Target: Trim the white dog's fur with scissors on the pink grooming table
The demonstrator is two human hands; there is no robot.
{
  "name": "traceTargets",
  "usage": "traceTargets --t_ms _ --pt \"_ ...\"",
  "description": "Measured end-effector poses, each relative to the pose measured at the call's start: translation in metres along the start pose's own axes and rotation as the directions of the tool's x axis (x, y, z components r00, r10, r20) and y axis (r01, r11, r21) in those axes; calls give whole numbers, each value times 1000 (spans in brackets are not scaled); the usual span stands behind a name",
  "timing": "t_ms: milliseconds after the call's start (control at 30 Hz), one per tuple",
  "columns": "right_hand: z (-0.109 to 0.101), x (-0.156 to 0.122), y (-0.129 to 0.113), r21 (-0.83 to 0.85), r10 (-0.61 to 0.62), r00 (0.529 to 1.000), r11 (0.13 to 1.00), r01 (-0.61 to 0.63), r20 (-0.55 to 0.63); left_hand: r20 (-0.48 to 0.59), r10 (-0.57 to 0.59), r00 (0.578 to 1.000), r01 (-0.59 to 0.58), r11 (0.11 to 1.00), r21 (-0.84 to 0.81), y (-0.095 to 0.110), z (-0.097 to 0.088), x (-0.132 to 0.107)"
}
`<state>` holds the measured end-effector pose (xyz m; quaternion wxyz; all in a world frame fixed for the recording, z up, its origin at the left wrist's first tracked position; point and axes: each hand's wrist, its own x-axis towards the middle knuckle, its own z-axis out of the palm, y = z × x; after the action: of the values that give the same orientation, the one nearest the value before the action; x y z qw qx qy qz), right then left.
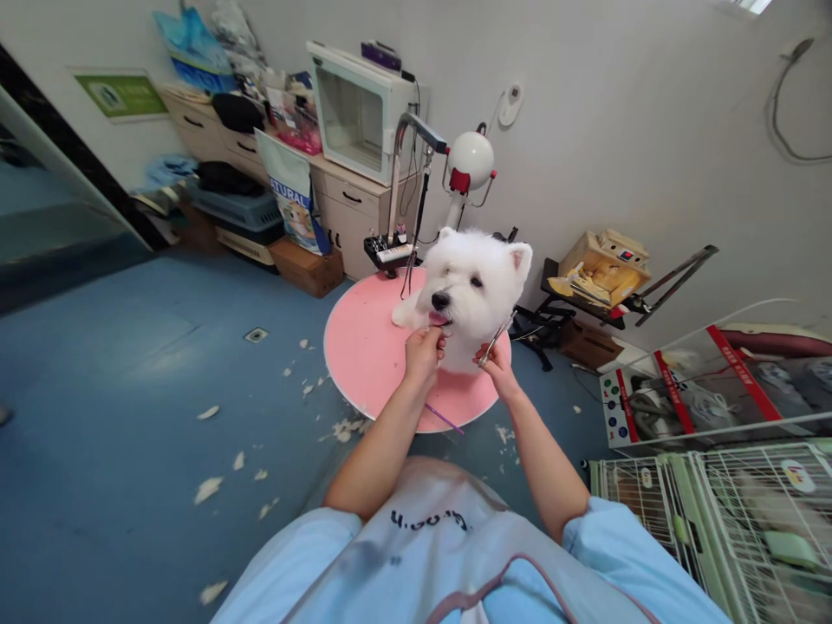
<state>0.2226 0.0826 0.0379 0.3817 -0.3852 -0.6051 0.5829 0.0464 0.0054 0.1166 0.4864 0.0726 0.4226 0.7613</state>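
Observation:
A fluffy white dog point(484, 277) is on a round pink grooming table point(364, 347), its mouth slightly open and tongue showing. Closed fingers of my left hand point(424, 354) pinch the fur at the dog's chin, just under the mouth. My right hand point(497, 367) is wrapped round a pair of grooming scissors point(499, 336), which point up along the side of the dog's neck and cheek. Whether the blades are apart I cannot tell. A thin purple comb point(445, 419) lies near the table's front edge, between my forearms.
A metal grooming arm point(398, 165) with a hanging strap rises behind the table, beside a small tool tray point(388, 251). A white dryer point(471, 160) stands behind the dog. Wire cages point(767, 494) are at right. Clumps of white fur point(208, 490) litter the blue floor.

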Motion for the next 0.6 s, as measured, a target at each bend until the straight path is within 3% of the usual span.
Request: traceTargets --t_ms 600 --pt "4 0 -1 16 22 999 1000 -21 -29 4 -27 1000 26 999 37 8 -2 -2"
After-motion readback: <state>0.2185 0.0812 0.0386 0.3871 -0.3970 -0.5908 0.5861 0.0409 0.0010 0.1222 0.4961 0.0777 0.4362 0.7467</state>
